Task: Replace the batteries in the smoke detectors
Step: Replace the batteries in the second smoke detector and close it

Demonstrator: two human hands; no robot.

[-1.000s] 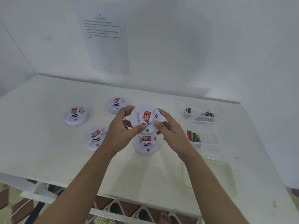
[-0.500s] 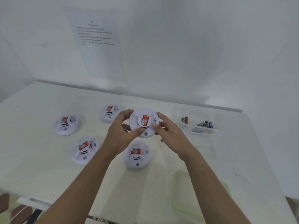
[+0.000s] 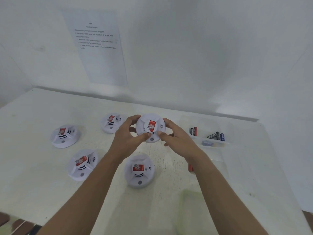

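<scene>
Just above the centre of the frame, both hands clasp a round white smoke detector (image 3: 151, 128), lifted clear of the table with its face tilted toward the camera. The left hand (image 3: 127, 141) grips it from the left: fingers curl over the upper left rim and the thumb presses on the lower front edge. The right hand (image 3: 176, 139) closes on it from the right, fingers behind the right rim and the thumb on the lower front edge, its tip almost meeting the left thumb. So the detector sits between the two hands, pinched at its rim, with its red label showing between the thumbs and fingers.

Four more detectors lie on the white table (image 3: 42, 192). One (image 3: 139, 170) is directly below the held one, in the gap between the forearms. Another (image 3: 82, 164) lies at lower left, a third (image 3: 64, 135) at far left, and a fourth (image 3: 111, 122) just left of the left hand's fingers.

To the right of the right hand, a clear tray (image 3: 218, 145) holds several batteries (image 3: 216, 135). A red battery (image 3: 190, 167) peeks out beside the right forearm. At the lower right of the frame lies a pale green lid (image 3: 188, 211). A printed sheet (image 3: 98, 48) hangs on the wall at upper left.
</scene>
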